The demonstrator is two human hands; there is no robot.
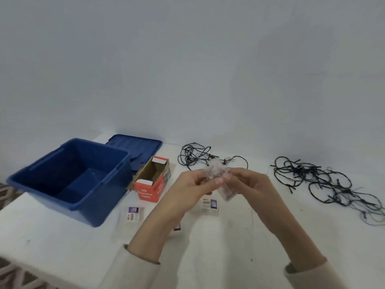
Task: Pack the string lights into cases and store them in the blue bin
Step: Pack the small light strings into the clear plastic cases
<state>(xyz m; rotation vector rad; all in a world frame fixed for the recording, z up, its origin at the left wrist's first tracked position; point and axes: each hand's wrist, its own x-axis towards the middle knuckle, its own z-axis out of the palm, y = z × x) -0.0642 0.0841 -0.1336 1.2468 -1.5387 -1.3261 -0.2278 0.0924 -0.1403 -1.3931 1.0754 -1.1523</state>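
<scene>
Left hand (187, 189) and right hand (249, 184): raised over the white table (62, 247), fingertips of both pinching one clear, hard plastic case (217, 177), tilted. String lights: two tangles of thin dark wire, one behind the hands (195, 156), one far right (325, 184). Blue bin (100, 207): open, rectangular, glossy plastic, at left, lid (135, 146) behind it. Red cardboard box (149, 191): open-topped, beside the bin.
</scene>
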